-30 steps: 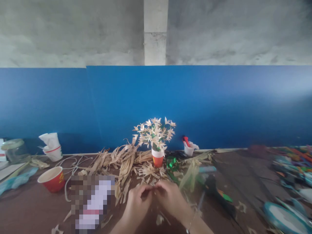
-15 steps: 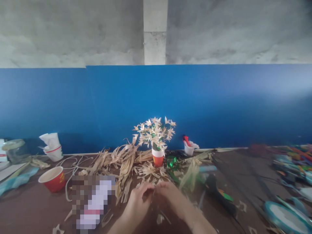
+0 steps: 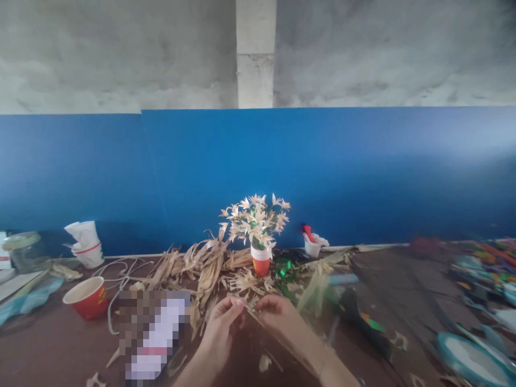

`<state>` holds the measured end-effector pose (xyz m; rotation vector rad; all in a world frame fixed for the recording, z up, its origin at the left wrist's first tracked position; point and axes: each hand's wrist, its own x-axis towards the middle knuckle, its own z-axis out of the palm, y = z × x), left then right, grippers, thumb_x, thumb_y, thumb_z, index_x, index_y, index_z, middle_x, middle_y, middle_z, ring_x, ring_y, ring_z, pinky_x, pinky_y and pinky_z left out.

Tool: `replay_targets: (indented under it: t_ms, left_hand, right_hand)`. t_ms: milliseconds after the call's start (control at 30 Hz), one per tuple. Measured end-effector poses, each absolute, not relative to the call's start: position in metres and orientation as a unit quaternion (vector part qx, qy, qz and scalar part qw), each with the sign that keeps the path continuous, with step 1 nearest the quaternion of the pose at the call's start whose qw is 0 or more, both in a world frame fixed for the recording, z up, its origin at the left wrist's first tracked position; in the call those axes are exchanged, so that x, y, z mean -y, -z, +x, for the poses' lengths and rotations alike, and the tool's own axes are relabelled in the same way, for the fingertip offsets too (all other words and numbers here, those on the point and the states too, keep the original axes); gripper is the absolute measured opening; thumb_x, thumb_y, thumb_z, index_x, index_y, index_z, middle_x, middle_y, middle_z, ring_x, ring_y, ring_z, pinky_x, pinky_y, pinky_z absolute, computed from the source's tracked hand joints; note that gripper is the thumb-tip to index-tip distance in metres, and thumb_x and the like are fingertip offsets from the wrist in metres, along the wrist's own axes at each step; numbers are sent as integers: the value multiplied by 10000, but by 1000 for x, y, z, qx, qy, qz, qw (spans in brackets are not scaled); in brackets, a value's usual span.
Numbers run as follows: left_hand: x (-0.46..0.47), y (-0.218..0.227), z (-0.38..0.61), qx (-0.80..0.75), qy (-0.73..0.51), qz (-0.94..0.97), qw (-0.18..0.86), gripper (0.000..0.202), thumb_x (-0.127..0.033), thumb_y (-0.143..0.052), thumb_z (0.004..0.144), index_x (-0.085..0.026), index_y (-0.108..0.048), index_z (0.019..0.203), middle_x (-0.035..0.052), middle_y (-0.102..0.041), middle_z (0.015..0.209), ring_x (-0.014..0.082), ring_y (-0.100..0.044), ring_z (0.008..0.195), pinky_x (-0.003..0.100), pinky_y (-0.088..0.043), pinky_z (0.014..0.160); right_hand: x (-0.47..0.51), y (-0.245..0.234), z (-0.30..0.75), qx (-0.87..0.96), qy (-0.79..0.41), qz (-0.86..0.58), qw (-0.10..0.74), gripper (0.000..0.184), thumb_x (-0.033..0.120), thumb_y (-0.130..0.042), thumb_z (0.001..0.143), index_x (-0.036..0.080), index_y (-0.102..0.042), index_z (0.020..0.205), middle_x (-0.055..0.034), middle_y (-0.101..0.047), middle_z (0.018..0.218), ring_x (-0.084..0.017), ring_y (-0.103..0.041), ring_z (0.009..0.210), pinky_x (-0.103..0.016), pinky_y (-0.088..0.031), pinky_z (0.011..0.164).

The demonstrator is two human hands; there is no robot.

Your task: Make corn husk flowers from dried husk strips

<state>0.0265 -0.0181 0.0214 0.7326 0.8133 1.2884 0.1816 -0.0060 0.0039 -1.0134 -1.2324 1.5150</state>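
Note:
My left hand (image 3: 224,318) is closed in a pinch, its thumb against the forefinger, at the near middle of the table. Beside it, my right hand (image 3: 280,317) is closed too, its fingertips bent inward. A narrow pale strip of corn husk (image 3: 253,312) runs between the fingertips of both hands. Just beyond them lie cut pale husk pieces (image 3: 244,280). Behind these stands a red and white paper cup (image 3: 261,263) holding a bunch of husk flowers (image 3: 258,217) with green stems.
Dried corn husks (image 3: 207,266) pile up left of the flowers. A red paper bowl (image 3: 85,298) and white cord (image 3: 121,274) lie further left. Green ribbon (image 3: 285,270), a dark glue-gun-like tool (image 3: 357,317) and a teal-rimmed roll (image 3: 471,357) are to the right. A blue panel (image 3: 201,172) stands behind.
My hands have drawn slightly apart. The left thumb and fingertips have turned up into view, and the husk strip between the hands now shows more clearly.

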Motion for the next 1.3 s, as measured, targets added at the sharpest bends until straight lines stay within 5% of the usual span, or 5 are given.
replay_targets:
  t_ms: [300, 467, 700, 900, 1300]
  left_hand:
    - [10, -19, 17, -330, -619, 195, 685, 85, -99, -680, 708, -129, -604, 686, -5, -635, 660, 51, -571, 524, 127, -484, 499]
    - [3, -18, 10, -341, -638, 219, 655, 37, -158, -629, 761, -125, -616, 770, 44, -660, 773, 79, -591, 589, 153, -484, 523]
    - [10, -16, 2, -502, -643, 568, 105, 367, -267, -661, 719, -283, -610, 1082, 44, -584, 1177, 248, -493, 1124, 366, -363, 946]
    - [18, -18, 13, -418, -388, 821, -32, 246, -245, -588, 802, -310, -649, 1031, 23, -699, 958, 222, -574, 943, 358, -350, 846]
    - [23, -24, 21, -415, -386, 824, 1, 141, -113, -552, 776, -208, -630, 705, 6, -661, 694, 182, -556, 745, 338, -352, 740]
  right_hand:
    - [9, -21, 192, 527, -559, -478, 426, 73, 238, -605, 623, 171, -620, 650, 65, -529, 484, -70, -435, 446, -186, -308, 456]
    - [6, -24, 197, 527, -537, -499, 430, 67, 218, -598, 618, 166, -623, 650, 69, -507, 476, -71, -424, 448, -191, -312, 468]
    - [-5, -8, 198, 558, -467, -511, 457, 53, 200, -598, 630, 153, -622, 636, 57, -508, 481, -78, -424, 468, -196, -306, 466]
    - [-2, 3, 187, 600, -465, -469, 451, 73, 190, -577, 653, 140, -627, 635, 22, -583, 562, -100, -487, 534, -206, -364, 512]
    - [11, -22, 187, 648, -424, -479, 414, 114, 149, -538, 673, 137, -649, 655, -5, -634, 611, -131, -552, 599, -202, -402, 538]
